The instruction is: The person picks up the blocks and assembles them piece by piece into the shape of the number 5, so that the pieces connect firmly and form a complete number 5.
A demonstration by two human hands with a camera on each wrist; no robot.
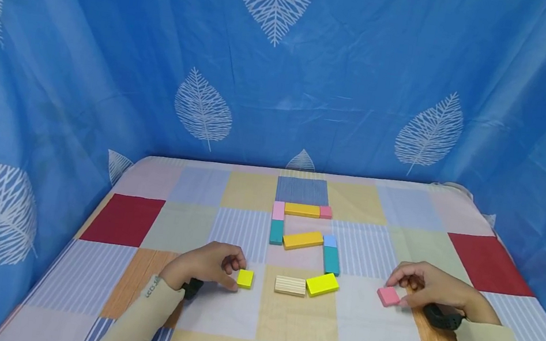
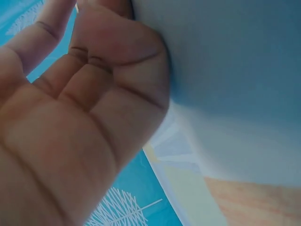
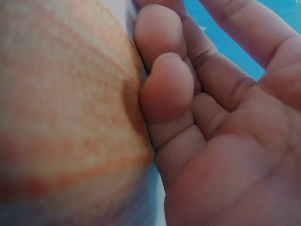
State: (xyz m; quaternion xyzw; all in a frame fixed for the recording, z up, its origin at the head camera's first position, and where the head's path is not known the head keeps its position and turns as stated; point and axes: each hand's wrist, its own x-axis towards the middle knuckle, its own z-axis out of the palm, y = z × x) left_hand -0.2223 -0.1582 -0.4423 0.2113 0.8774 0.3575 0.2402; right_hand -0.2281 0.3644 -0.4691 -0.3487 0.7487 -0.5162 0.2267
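Observation:
On the patchwork cloth, my left hand (image 1: pixel 212 264) pinches a small square yellow block (image 1: pixel 245 279) between thumb and fingers. Over to the right, a small pink block (image 1: pixel 388 296) is pinched at its edges by my right hand (image 1: pixel 426 288). Both blocks lie at or very near the cloth. In the left wrist view the curled fingers (image 2: pixel 131 80) hide the yellow block; the right wrist view shows folded fingers (image 3: pixel 167 89) against the cloth, the pink block out of sight. Between the hands lie a striped wooden block (image 1: pixel 290 285) and a longer yellow block (image 1: pixel 322 284), close together.
Farther back, a winding row joins a light pink block (image 1: pixel 279 210), orange blocks (image 1: pixel 302 210), another pink block (image 1: pixel 326 212), teal blocks (image 1: pixel 277 232) and a blue block (image 1: pixel 329 241). A blue leaf-print curtain (image 1: pixel 312 112) hangs behind and beside the table (image 1: pixel 171 296).

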